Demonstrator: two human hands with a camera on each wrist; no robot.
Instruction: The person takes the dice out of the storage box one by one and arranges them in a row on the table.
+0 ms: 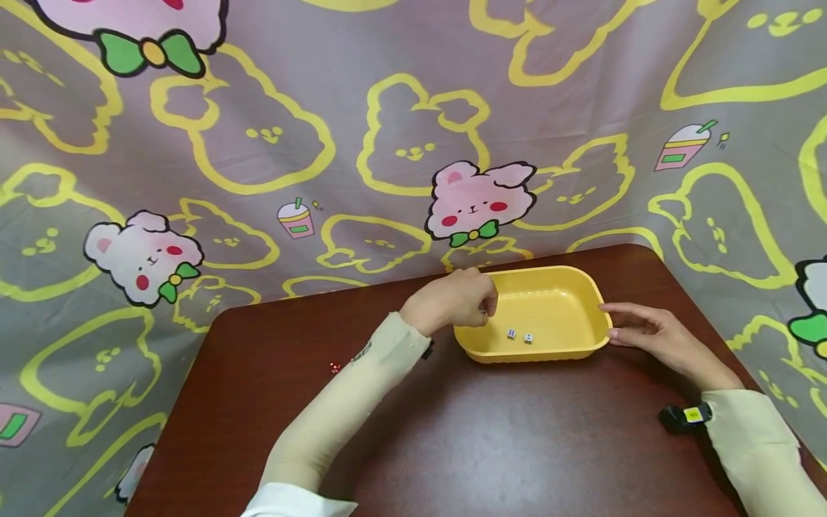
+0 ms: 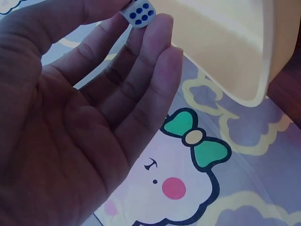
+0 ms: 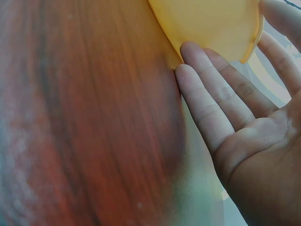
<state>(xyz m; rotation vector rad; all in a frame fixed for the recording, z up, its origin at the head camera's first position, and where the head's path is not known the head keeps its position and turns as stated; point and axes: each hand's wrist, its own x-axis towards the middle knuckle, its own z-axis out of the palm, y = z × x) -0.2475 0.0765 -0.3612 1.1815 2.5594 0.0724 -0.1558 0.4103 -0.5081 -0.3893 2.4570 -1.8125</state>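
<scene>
My left hand (image 1: 455, 298) is over the left end of a yellow plastic tray (image 1: 558, 316). Between its thumb and fingertips it pinches a white die (image 2: 141, 13) with blue dots, six of them facing the left wrist camera. Inside the tray lie two more white dice, one die (image 1: 511, 334) just left of the other die (image 1: 528, 338). At the tray's right end, my right hand (image 1: 659, 337) touches the outer wall and rim with its fingertips, the fingers fairly straight.
A red die (image 1: 334, 367) lies on the dark brown wooden table (image 1: 478, 438), left of the tray, close by my left forearm. A patterned cloth (image 1: 388, 237) with cartoon bears hangs behind the table and along its sides.
</scene>
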